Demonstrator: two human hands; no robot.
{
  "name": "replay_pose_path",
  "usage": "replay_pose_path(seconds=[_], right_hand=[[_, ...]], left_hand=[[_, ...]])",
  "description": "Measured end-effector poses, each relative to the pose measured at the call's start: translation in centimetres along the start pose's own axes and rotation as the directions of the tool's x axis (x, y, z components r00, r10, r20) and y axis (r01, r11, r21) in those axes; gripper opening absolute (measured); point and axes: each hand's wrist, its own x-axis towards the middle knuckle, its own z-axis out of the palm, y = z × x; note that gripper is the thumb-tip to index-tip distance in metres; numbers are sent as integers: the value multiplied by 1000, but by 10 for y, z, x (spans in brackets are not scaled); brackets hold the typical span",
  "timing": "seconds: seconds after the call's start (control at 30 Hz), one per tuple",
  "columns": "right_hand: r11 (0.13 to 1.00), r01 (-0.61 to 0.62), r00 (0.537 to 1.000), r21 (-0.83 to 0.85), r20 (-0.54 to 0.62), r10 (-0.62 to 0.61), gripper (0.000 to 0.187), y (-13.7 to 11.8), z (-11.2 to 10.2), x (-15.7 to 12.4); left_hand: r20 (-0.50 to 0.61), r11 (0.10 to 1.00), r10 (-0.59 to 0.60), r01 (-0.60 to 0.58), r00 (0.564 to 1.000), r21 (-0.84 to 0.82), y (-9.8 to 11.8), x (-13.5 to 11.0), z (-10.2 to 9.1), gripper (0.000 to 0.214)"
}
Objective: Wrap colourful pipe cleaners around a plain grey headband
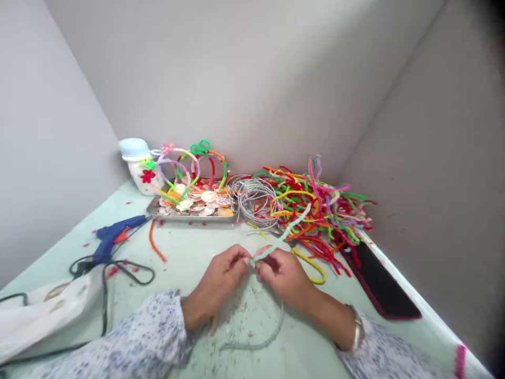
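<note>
My left hand and my right hand meet at the middle of the pale green table, fingers pinched together. Both grip one end of a light green pipe cleaner that slants up and to the right toward the heap. A thin grey headband curves on the table beneath my right wrist; whether my fingers also hold its end is hidden. A yellow pipe cleaner loop lies just right of my right hand.
A heap of coloured pipe cleaners fills the back right. Grey wire hoops, a metal tray of shells and decorated headbands, a white jar, a blue glue gun with cord, a dark phone.
</note>
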Motion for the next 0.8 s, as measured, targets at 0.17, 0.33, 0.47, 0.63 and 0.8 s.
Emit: replay_pose_path(seconds=[0.17, 0.33, 0.47, 0.63, 0.8], right_hand=[[998, 49, 999, -31, -6, -49, 12, 1, -2, 1], [986, 136, 990, -94, -13, -138, 18, -4, -5, 0], [975, 176, 984, -136, -8, -179, 23, -8, -7, 0], [964, 234, 971, -127, -21, -239, 17, -9, -8, 0], [959, 232, 970, -161, -33, -240, 20, -4, -7, 5]], left_hand=[[27, 999, -31, 31, 999, 21, 1, -1, 0, 19], [23, 997, -48, 46, 999, 55, -1, -1, 1, 22], [8, 997, -52, 51, 999, 64, -1, -1, 1, 22], [-1, 998, -66, 66, 998, 23, -1, 0, 1, 21], [15, 996, -83, 83, 996, -12, -3, 2, 1, 20]])
